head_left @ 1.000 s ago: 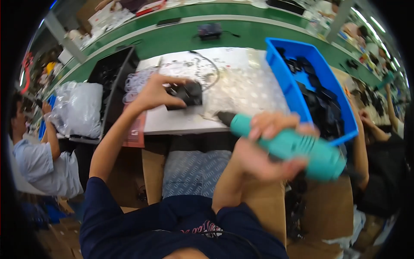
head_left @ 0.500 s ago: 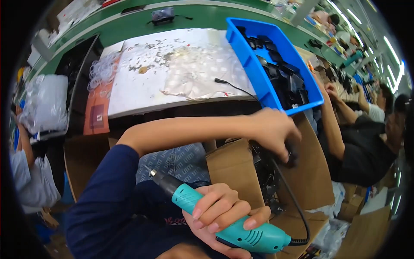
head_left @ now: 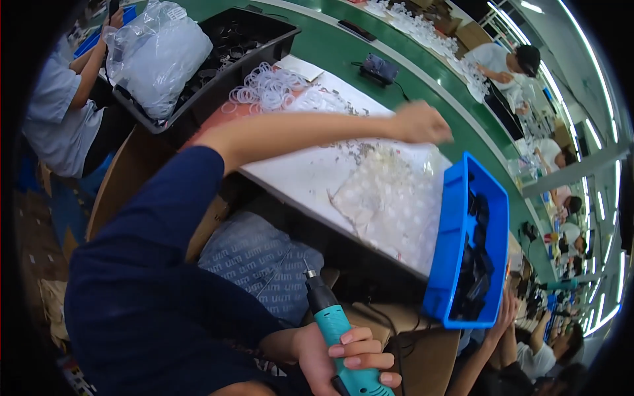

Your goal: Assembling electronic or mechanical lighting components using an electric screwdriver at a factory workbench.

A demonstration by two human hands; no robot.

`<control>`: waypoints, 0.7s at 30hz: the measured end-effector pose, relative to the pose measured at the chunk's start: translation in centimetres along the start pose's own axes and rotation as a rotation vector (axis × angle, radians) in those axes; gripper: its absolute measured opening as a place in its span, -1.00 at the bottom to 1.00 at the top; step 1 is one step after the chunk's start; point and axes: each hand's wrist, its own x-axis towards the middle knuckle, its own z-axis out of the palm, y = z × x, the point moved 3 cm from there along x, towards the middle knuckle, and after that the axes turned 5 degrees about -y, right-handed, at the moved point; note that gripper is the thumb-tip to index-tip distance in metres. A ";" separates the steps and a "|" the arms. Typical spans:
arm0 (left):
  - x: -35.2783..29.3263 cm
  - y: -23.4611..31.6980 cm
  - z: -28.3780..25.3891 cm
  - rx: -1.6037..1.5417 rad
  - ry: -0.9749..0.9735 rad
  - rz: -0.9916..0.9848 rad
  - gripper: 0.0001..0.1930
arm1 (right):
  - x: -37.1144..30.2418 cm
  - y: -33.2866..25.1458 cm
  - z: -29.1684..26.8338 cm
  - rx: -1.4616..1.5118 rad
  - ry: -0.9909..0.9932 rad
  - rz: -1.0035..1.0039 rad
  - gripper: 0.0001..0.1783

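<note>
Head view: left hand (head_left: 421, 123) has swung over the bench (head_left: 333, 63), grip too blurred to tell; right fingers (head_left: 364, 348) grasp the screwdriver (head_left: 332, 321).

Left hand (head_left: 421, 123): is hovering well forward of the right, too blurred for telling its grip.
Left forearm (head_left: 304, 136): is lying nearly level, left of that hand.
Right hand (head_left: 317, 358): is gripping, with fingers (head_left: 362, 361) curled.
Right wrist (head_left: 281, 344): is showing just left of the right hand.
</note>
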 end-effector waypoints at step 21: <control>-10.3 -0.5 -11.9 -0.041 0.398 0.201 -0.25 | 0.5 6.1 -1.0 -0.184 0.330 0.023 -0.43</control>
